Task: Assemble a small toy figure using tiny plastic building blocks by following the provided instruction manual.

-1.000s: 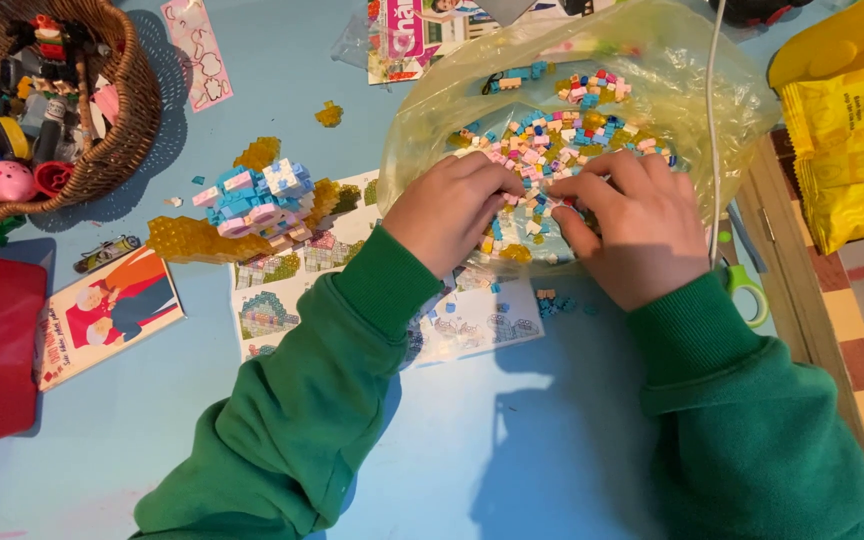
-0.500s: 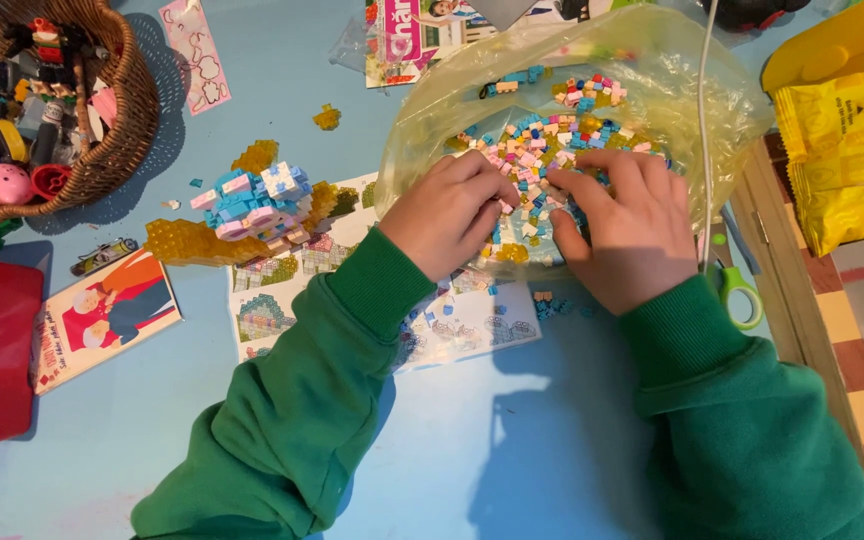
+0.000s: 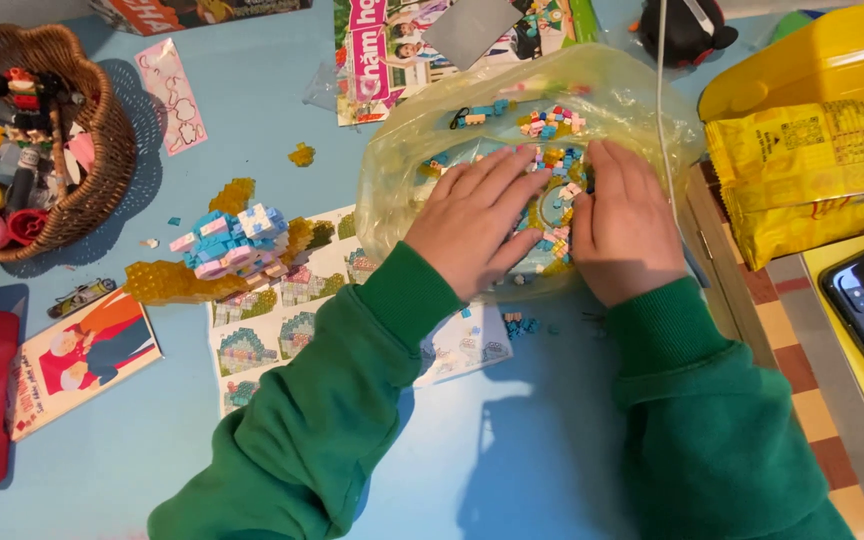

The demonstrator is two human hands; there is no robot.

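Over the clear bag (image 3: pixel 407 165) both hands lie flat, left hand (image 3: pixel 472 222) and right hand (image 3: pixel 624 222) released, fingers spread, grasping nothing, apparently spreading the small bricks (image 3: pixel 552 125) inside thin. Left of the bag stands a half-built model (image 3: pixel 229 240).

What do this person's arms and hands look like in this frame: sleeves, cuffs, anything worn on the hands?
Both arms are in long sleeves of thick green sweatshirt fabric, each ending in a ribbed knit cuff at the wrist. The left hand and right hand are bare: no gloves, and no rings, watch or bracelet show. No print or marking shows on the sleeves.
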